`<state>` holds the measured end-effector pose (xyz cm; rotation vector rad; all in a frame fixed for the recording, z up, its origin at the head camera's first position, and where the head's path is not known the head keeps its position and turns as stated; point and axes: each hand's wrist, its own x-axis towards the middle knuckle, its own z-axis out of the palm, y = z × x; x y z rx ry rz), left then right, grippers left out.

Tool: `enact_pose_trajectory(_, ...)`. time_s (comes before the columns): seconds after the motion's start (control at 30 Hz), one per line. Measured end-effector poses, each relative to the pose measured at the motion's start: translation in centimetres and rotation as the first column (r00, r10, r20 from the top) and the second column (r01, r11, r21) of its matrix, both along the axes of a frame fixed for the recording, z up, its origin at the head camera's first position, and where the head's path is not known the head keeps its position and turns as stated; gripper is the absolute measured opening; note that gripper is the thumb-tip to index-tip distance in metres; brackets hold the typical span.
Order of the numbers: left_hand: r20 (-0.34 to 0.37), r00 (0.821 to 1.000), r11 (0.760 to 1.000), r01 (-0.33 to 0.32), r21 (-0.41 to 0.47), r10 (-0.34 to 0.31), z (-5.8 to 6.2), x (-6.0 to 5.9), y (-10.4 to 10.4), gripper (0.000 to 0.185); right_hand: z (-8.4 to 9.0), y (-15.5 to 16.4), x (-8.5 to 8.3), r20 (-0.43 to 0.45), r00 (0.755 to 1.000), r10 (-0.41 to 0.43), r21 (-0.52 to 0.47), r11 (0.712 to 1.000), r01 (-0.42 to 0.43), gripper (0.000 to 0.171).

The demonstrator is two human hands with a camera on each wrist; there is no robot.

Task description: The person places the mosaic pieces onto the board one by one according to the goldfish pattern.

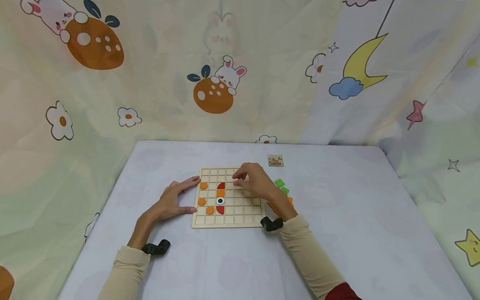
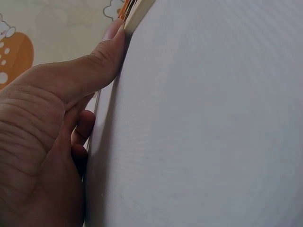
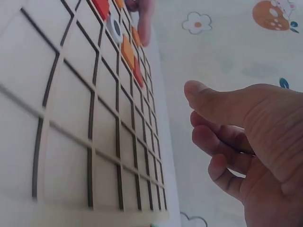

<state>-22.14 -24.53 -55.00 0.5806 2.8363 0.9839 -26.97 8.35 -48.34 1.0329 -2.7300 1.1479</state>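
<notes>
No writing is readable. The board (image 1: 229, 198) lies mid-bench (image 1: 341, 250); left hand (image 1: 173, 201) presses spread fingers against its left edge, right hand (image 1: 254, 179) hovers over its top rows, fingers loosely curled, holding nothing in the wrist view

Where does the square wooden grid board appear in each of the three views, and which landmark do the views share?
Head view: the square wooden grid board lies mid-table between the left hand and the right hand.
Left wrist view: only its corner shows at the top edge, at the thumb tip.
Right wrist view: it fills the left half.
Shared landmark: the orange pieces on the board.
</notes>
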Motion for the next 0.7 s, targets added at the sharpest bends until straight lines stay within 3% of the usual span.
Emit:
enact_pose_trajectory(0.47, -0.002, 1.000, 1.000, 0.009, 0.006, -0.009, 0.2, 0.0, 0.0, 0.099, 0.0, 6.9, -0.7, 0.037, 0.994, -0.100, -0.051, 0.993, 0.102, 0.020)
enact_pose_trajectory(0.7, -0.011, 1.000, 0.999, 0.027, 0.028, -0.027, 0.2, 0.0, -0.1, 0.097, -0.3, 8.6, -0.8, 0.019, 0.986, -0.165, 0.018, 0.986, 0.165, 0.024)
